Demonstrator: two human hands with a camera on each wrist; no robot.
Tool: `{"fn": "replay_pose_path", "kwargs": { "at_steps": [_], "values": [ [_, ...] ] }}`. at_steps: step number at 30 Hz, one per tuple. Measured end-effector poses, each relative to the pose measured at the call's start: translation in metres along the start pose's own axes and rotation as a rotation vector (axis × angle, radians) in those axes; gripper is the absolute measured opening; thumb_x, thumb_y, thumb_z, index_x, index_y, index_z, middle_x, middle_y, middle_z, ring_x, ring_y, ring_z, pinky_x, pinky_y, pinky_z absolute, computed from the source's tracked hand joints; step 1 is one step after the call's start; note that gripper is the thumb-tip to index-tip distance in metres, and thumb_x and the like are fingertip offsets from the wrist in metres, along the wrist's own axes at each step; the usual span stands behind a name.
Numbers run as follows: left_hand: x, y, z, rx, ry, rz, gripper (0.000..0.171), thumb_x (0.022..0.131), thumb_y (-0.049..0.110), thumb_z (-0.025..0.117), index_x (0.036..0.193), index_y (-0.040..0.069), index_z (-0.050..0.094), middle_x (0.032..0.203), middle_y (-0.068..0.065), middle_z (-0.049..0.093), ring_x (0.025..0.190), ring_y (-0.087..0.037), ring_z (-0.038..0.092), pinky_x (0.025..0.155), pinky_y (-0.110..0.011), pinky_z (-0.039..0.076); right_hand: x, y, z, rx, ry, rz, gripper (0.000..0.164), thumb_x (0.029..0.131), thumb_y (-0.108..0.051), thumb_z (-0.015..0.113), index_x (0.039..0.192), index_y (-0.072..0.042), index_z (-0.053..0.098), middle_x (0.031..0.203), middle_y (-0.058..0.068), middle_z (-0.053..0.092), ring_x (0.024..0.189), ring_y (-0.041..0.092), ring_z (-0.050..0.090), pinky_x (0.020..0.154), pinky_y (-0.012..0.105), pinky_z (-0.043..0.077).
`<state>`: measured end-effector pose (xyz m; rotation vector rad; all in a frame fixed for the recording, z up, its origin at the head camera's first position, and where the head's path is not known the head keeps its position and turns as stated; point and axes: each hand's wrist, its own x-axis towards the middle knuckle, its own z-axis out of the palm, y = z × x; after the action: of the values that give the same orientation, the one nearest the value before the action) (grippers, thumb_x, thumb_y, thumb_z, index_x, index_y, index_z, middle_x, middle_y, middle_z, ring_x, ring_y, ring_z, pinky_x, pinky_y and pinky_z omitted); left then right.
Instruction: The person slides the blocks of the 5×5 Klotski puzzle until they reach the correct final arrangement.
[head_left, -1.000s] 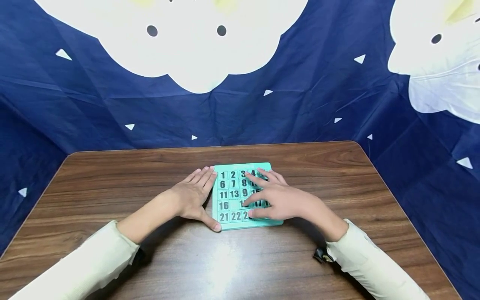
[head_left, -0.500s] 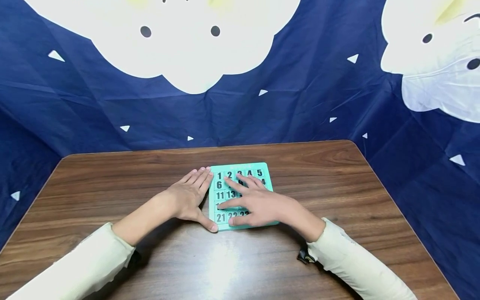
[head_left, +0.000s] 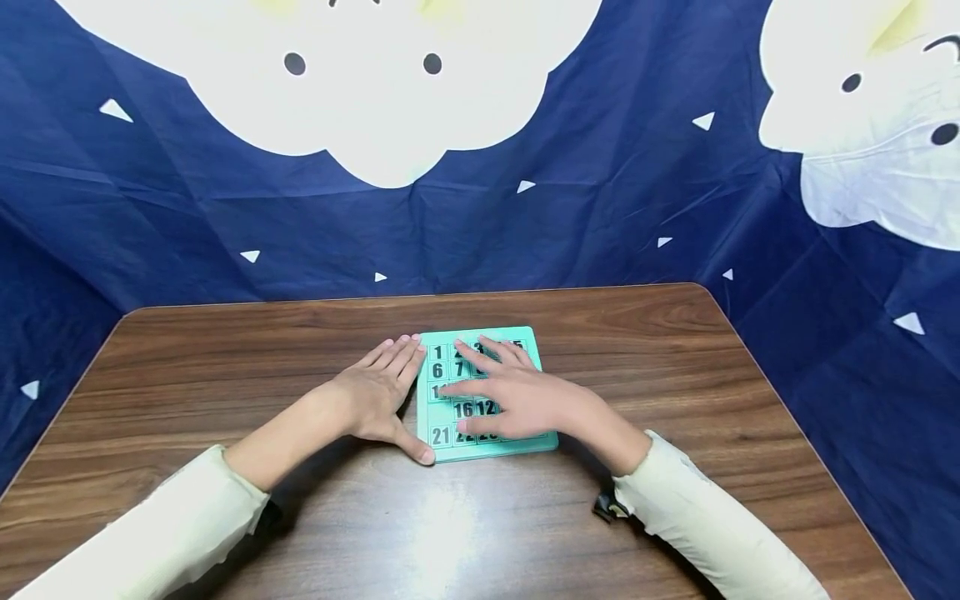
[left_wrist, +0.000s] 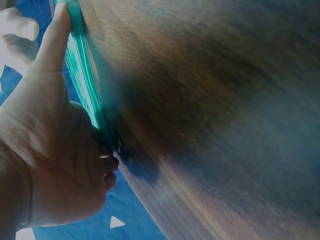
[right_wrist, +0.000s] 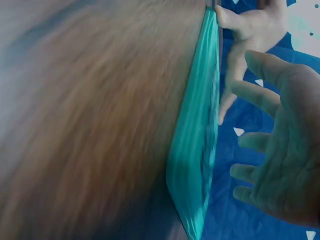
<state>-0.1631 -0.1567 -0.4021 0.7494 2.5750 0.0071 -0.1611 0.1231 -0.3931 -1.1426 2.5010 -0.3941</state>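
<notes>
Head view: I watch right hand (head_left: 517, 404) spread over number puzzle (head_left: 467, 408), left hand (head_left: 382, 396) splayed against its edge; skewed push could jam numbered tiles (head_left: 438, 371).

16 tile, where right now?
Head view: fourth row of the green board, the 16 tile sits between an empty slot on its left and the 12 tile, next to the right hand.
</notes>
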Motion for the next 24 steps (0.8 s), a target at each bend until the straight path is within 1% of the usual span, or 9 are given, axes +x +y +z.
{"fn": "replay_pose_path", "kwargs": {
  "at_steps": [2,5,9,12,14,17,20,22,24],
  "values": [
    [0.000,0.000,0.000,0.002,0.001,-0.001,0.165,0.074,0.104,0.070,0.179,-0.005,0.005,0.189,-0.028,-0.003,0.179,-0.043,0.001,0.148,-0.059,0.003,0.008,-0.001,0.003,-0.017,-0.007,0.007,0.062,0.113,-0.064,0.057,0.171,-0.042,0.051,0.193,0.007,0.003,0.179,0.043,-0.001,0.143,0.073,0.007],
    [0.000,0.000,0.001,0.012,0.004,-0.005,0.165,0.073,0.105,0.068,0.179,-0.005,0.005,0.189,-0.027,-0.002,0.179,-0.044,0.002,0.148,-0.059,0.004,0.014,-0.002,0.007,-0.040,-0.027,0.024,0.063,0.113,-0.065,0.057,0.171,-0.043,0.049,0.193,0.005,-0.002,0.179,0.041,-0.004,0.144,0.071,0.003],
    [0.001,0.000,0.002,0.011,0.011,0.000,0.165,0.073,0.105,0.068,0.179,-0.005,0.005,0.189,-0.028,-0.002,0.179,-0.045,0.002,0.148,-0.059,0.004,0.008,-0.006,0.008,-0.040,-0.048,0.006,0.059,0.113,-0.064,0.058,0.168,-0.043,0.054,0.193,0.005,-0.001,0.179,0.042,-0.004,0.144,0.071,0.001],
    [0.001,0.000,0.002,0.007,0.016,0.002,0.166,0.073,0.105,0.068,0.179,-0.006,0.005,0.189,-0.029,-0.002,0.178,-0.045,0.002,0.148,-0.059,0.004,0.002,-0.010,0.007,-0.029,-0.057,-0.026,0.057,0.113,-0.064,0.058,0.165,-0.042,0.058,0.193,0.005,0.001,0.179,0.044,-0.003,0.143,0.074,0.003],
    [0.000,0.000,0.003,0.002,0.019,0.002,0.167,0.072,0.106,0.068,0.179,-0.006,0.005,0.189,-0.029,-0.002,0.178,-0.045,0.003,0.148,-0.059,0.004,0.001,-0.010,0.006,-0.026,-0.053,-0.036,0.057,0.113,-0.065,0.058,0.164,-0.041,0.060,0.193,0.005,0.002,0.179,0.044,-0.003,0.143,0.075,0.004],
    [0.001,0.000,0.003,-0.009,0.018,0.001,0.167,0.072,0.106,0.068,0.179,-0.005,0.004,0.189,-0.028,-0.003,0.179,-0.045,0.002,0.148,-0.059,0.004,0.007,-0.006,0.003,-0.015,-0.020,-0.013,0.059,0.113,-0.065,0.057,0.166,-0.040,0.058,0.193,0.006,0.000,0.179,0.044,-0.003,0.143,0.075,0.005],
    [0.001,0.000,0.003,-0.014,0.015,-0.001,0.166,0.072,0.105,0.068,0.179,-0.005,0.004,0.189,-0.028,-0.003,0.179,-0.045,0.002,0.148,-0.059,0.004,0.015,0.000,0.000,-0.016,0.015,0.024,0.062,0.113,-0.064,0.056,0.170,-0.040,0.052,0.193,0.010,-0.002,0.179,0.045,-0.005,0.144,0.073,0.003],
    [0.001,0.000,0.003,-0.015,0.012,-0.002,0.166,0.073,0.105,0.068,0.179,-0.004,0.004,0.189,-0.027,-0.003,0.179,-0.045,0.002,0.148,-0.059,0.004,0.020,0.003,-0.001,-0.023,0.015,0.045,0.064,0.114,-0.065,0.055,0.172,-0.040,0.049,0.193,0.010,-0.003,0.179,0.045,-0.005,0.144,0.072,0.003],
    [0.001,0.000,0.003,-0.016,0.012,-0.002,0.166,0.073,0.106,0.068,0.179,-0.004,0.004,0.189,-0.027,-0.003,0.179,-0.046,0.002,0.148,-0.059,0.004,0.021,0.004,-0.001,-0.033,0.004,0.055,0.063,0.114,-0.065,0.055,0.172,-0.040,0.049,0.193,0.010,-0.003,0.179,0.045,-0.005,0.144,0.072,0.003]
  ]
}}
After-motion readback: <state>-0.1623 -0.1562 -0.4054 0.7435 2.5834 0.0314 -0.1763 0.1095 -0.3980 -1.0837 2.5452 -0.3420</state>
